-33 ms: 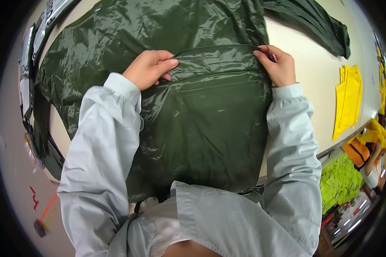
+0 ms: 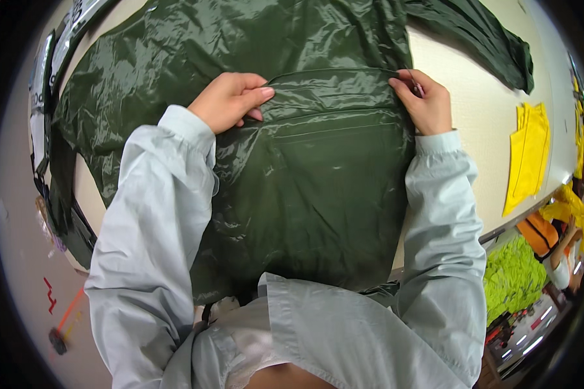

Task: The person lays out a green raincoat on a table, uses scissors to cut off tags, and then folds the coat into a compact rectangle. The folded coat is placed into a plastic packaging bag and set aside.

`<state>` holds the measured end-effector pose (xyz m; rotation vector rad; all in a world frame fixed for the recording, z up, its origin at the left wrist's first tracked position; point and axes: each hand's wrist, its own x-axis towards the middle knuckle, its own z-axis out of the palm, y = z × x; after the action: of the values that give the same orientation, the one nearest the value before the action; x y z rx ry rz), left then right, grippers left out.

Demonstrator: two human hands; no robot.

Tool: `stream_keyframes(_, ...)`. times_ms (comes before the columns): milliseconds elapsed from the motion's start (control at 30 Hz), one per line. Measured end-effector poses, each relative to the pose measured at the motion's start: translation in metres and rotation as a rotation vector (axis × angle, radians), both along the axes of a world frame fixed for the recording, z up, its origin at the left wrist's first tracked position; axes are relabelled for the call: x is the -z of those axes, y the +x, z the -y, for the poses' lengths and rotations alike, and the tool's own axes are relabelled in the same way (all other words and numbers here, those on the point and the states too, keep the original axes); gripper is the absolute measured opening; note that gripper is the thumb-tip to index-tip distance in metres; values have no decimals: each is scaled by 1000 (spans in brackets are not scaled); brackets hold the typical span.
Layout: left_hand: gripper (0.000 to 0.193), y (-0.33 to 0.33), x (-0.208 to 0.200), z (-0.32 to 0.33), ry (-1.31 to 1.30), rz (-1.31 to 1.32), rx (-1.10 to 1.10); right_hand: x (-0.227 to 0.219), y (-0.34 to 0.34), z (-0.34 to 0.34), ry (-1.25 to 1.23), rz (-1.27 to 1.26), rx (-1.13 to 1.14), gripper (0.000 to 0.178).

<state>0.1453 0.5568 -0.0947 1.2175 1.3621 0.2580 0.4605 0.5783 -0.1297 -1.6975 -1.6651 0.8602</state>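
A glossy dark green waterproof jacket (image 2: 334, 188) lies spread over the pale table, one sleeve (image 2: 483, 42) stretched to the far right. Across its middle runs a flap (image 2: 337, 84) with a raised far edge. My left hand (image 2: 233, 100) pinches the flap's left end between thumb and fingers. At the opposite end, my right hand (image 2: 425, 100) is closed on the flap's corner, thumb against forefinger. Something small and dark, with a pinkish tint, shows inside the right hand's curled fingers; its kind is unclear. Between the hands the flap is drawn fairly straight.
Folded yellow pieces (image 2: 527, 159) lie on the table (image 2: 464, 78) at the right. Printed plastic packaging (image 2: 40, 97) edges the table's left side. Beyond the right edge are a lime-green heap (image 2: 516, 275) and another person's arm (image 2: 562, 246) beside orange material (image 2: 538, 232).
The view has shifted slightly, so the flap and both hands appear a little farther right. Both grips look the same.
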Motion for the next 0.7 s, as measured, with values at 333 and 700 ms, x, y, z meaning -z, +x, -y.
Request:
stream_keyframes(333, 31, -5, 15, -5, -3, 27, 33, -35, -5, 35, 209, -84, 26, 22)
stream_keyframes(700, 28, 2, 29, 10, 137, 4, -117, -28, -3, 127, -603, -1005, 228, 17)
